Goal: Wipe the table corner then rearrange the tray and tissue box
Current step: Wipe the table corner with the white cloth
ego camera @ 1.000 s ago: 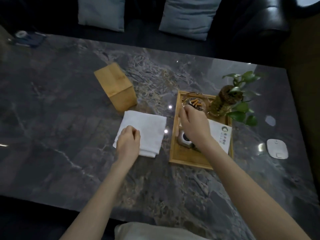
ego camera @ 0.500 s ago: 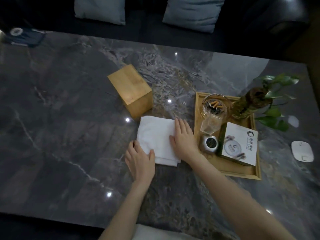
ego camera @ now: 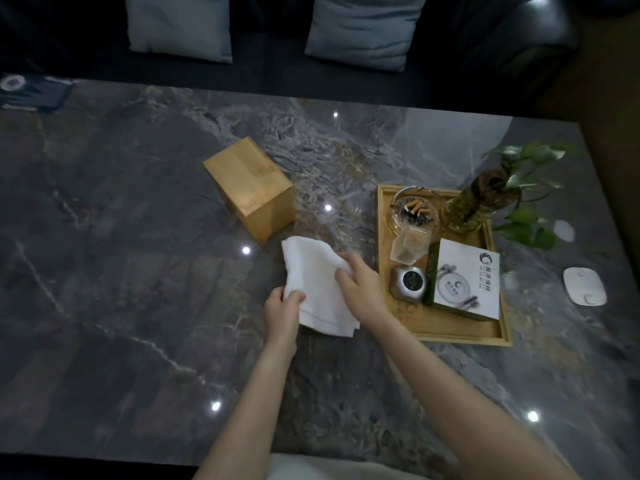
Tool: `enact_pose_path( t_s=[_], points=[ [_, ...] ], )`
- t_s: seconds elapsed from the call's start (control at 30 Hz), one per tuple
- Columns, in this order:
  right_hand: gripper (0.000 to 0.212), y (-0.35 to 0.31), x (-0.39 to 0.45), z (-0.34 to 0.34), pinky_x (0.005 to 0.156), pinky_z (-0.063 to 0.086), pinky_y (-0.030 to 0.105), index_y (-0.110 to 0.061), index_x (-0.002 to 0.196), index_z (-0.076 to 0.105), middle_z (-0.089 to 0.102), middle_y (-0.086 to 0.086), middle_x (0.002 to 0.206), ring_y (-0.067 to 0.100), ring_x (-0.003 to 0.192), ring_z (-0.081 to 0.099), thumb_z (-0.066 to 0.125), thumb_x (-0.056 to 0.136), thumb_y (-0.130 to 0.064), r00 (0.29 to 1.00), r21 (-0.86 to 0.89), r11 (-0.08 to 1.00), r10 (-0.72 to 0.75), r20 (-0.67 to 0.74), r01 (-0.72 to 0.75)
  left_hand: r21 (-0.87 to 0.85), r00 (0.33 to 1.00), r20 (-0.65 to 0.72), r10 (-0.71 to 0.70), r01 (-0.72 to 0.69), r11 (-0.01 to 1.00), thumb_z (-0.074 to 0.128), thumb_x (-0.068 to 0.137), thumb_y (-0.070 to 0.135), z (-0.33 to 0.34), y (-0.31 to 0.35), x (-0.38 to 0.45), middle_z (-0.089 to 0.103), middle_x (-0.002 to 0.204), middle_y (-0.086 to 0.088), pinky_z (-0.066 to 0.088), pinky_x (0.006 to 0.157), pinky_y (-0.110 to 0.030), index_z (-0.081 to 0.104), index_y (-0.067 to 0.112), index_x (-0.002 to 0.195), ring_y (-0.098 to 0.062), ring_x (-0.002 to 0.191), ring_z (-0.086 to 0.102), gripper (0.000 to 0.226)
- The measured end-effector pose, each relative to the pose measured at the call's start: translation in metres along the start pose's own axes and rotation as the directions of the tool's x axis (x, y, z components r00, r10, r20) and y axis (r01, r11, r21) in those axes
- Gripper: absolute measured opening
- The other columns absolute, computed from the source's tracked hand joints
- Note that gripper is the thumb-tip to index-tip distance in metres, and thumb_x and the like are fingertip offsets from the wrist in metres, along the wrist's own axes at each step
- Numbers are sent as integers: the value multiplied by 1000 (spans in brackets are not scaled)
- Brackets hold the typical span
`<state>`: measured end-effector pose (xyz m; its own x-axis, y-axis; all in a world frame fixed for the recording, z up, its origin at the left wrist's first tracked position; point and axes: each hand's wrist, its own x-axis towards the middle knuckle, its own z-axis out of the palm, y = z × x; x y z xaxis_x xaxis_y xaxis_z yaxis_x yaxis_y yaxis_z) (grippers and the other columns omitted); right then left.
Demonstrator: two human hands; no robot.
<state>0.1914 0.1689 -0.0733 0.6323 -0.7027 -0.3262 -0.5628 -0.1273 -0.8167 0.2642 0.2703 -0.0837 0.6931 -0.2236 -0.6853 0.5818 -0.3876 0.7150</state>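
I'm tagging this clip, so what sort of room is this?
Probably a lounge or living room, maybe in a hotel or office: a dark sofa with cushions behind a low marble table, which carries a tray with an ashtray.

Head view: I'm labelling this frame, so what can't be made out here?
- Tissue box: its opening faces away; no tissue shows.
- Cloth: parts covered by the left hand and right hand.
- White box in the tray: print too small.
- Dark item: cut by the left edge.
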Motion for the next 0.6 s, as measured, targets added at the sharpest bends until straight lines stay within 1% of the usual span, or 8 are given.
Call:
enact_pose_path(
  t_s=[0.1, 0.13, 0.23, 0.33, 0.4, 0.43, 0.53, 0.6],
  points=[
    [29, -4, -9, -19, 64, 39, 15, -12, 117, 56, 58, -2, 100, 6, 83, 52, 47, 90, -11, 999, 146, 989, 29, -39, -23, -126, 994, 70, -79, 87, 988, 48, 75, 0, -1, 5, -4, 57, 75, -13, 41, 49, -24, 55, 3, 72, -22, 64, 53, 9],
    [26, -4, -13, -26, 63, 40, 18, -12, 113, 58, 58, -1, 96, 5, 80, 52, 47, 89, -10, 998, 206, 978, 52, -45, -42, -168, 990, 111, -83, 101, 981, 47, 72, 4, 1, 8, -8, 56, 74, -13, 42, 52, -25, 53, 6, 69, -25, 66, 54, 7],
    [20, -1, -24, -47, 61, 41, 20, -11, 102, 60, 57, -2, 84, 7, 74, 51, 47, 88, -7, 987, 411, 902, 158, -33, -131, -255, 973, 226, -46, 105, 961, 46, 73, 17, 13, 20, -26, 64, 82, -13, 49, 66, -33, 60, 8, 79, -31, 79, 60, 18],
    [20, 5, -31, -72, 66, 41, 24, -13, 90, 63, 58, -1, 80, 12, 76, 52, 47, 86, -3, 964, 539, 817, 263, -38, -202, -254, 933, 361, -4, 103, 962, 54, 79, 41, 36, 35, -50, 69, 104, -17, 52, 86, -48, 62, 11, 108, -34, 96, 64, 43],
    [20, 13, -34, -86, 74, 45, 30, -17, 86, 63, 61, 2, 86, 17, 84, 55, 48, 84, -4, 935, 604, 748, 355, -13, -275, -208, 899, 435, 40, 57, 976, 64, 71, 49, 53, 47, -69, 67, 109, -15, 51, 90, -51, 58, 15, 116, -34, 99, 64, 56],
    [19, 16, -36, -91, 81, 47, 35, -16, 90, 63, 63, 6, 95, 22, 93, 57, 49, 83, -6, 920, 632, 708, 391, 21, -315, -193, 887, 454, 81, 9, 981, 67, 73, 45, 63, 51, -79, 67, 107, -15, 52, 88, -50, 58, 14, 113, -33, 98, 65, 51],
    [19, 33, -43, -111, 103, 42, 47, -10, 100, 61, 61, 17, 119, 33, 117, 54, 51, 85, -9, 911, 829, 468, 398, 111, -305, -220, 839, 516, 176, -68, 973, 63, 82, 29, 97, 57, -109, 69, 97, -12, 57, 74, -37, 60, 8, 113, -24, 85, 68, 37],
    [23, 46, -52, -127, 101, 43, 48, -11, 97, 69, 67, 17, 115, 30, 107, 63, 49, 91, -20, 926, 942, 236, 348, 148, -240, -240, 792, 574, 209, -81, 967, 63, 78, 31, 119, 58, -131, 69, 92, -10, 58, 65, -32, 60, 10, 112, -19, 76, 70, 40]
  ],
)
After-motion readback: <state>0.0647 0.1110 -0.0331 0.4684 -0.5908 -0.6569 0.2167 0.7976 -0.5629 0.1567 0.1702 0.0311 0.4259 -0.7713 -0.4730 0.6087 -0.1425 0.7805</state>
